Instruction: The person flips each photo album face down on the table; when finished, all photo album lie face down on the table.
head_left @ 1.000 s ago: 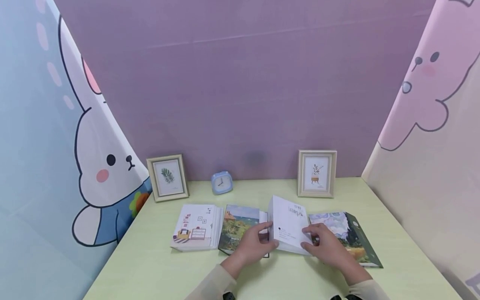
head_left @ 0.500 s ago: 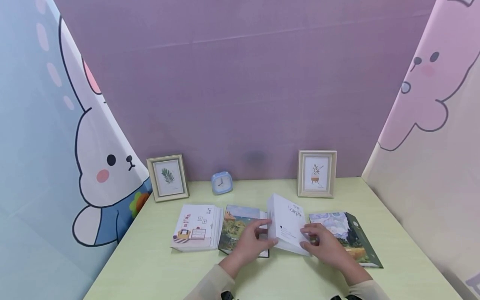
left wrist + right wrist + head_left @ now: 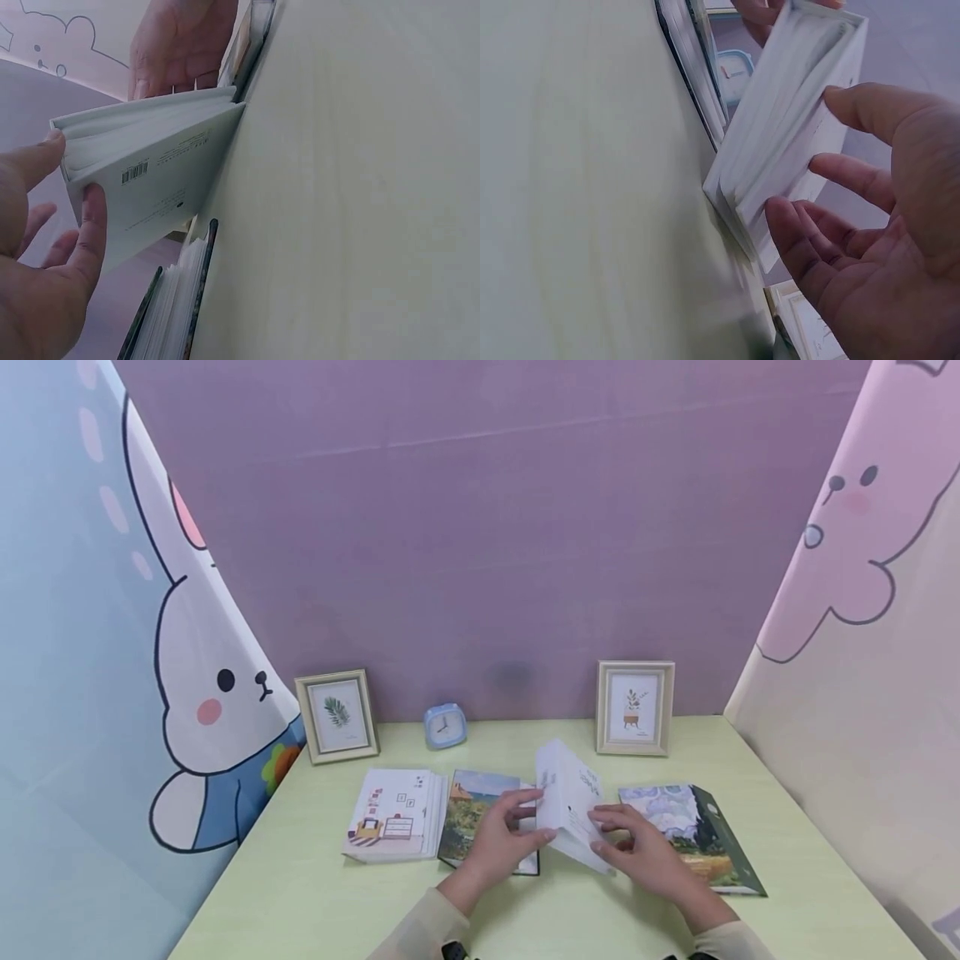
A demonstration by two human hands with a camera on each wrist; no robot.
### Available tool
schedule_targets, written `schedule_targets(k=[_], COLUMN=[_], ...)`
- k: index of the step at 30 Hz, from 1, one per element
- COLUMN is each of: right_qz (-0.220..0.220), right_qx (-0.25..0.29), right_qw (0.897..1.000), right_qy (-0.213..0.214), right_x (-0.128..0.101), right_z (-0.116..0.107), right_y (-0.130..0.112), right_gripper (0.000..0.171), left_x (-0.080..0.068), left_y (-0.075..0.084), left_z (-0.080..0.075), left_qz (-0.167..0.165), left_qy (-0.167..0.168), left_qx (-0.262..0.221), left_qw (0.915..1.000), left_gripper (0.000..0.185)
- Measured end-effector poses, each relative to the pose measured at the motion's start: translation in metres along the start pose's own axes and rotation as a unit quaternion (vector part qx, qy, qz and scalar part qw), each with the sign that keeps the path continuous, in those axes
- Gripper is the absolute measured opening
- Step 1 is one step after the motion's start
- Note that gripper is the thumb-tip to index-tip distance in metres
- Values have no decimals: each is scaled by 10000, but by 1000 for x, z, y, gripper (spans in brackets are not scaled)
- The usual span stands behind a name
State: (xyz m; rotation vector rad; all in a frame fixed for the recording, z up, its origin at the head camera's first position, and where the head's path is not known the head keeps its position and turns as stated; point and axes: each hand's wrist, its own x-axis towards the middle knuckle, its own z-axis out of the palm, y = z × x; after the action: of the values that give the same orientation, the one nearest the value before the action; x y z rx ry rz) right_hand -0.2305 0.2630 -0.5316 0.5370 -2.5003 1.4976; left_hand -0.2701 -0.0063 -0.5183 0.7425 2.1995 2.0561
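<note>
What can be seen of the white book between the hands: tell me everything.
The white book has plain, stiff-looking covers with small dark lettering and, on one, a barcode. White, paper-like leaves show at its near end. It is held tilted, between the left landscape-covered book and the right landscape-covered book. The left hand pinches it near the spine; the right hand's fingers touch a cover. Whether it touches the table is unclear.

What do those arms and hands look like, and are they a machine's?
They are a person's. The left hand and right hand are bare, without gloves. The left sleeve and right sleeve are plain pale beige, ending near the wrists. Small black objects, cut off by the head view's bottom edge, show beside both; what they are can't be told.
</note>
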Motion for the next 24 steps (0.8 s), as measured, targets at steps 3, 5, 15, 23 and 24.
schedule_targets(k=[3,5,15,23,24], right_qz=[-27,10,155,255,215], right_qx=[164,247,448,785,845], right_qw=[9999,9997,9989,9966,9962], right_qy=[-12,-6,-21,-56,-77], right_x=[0,0,-1,1,1], right_z=[1,1,3,3,3], right_y=[-1,-3,-7,-7,-6], right_gripper=[44,44,46,50,51], left_x=[0,0,0,0,0], left_y=[1,2,6,5,5], left_z=[-1,-1,-1,1,1], left_qz=[-39,-138,-170,86,115], left_qy=[-18,-49,-165,-313,-354], left_qx=[-305,-461,-717,-1013,-1071], left_qw=[9995,9988,9971,9943,9936], left_gripper=[58,60,63,65,65])
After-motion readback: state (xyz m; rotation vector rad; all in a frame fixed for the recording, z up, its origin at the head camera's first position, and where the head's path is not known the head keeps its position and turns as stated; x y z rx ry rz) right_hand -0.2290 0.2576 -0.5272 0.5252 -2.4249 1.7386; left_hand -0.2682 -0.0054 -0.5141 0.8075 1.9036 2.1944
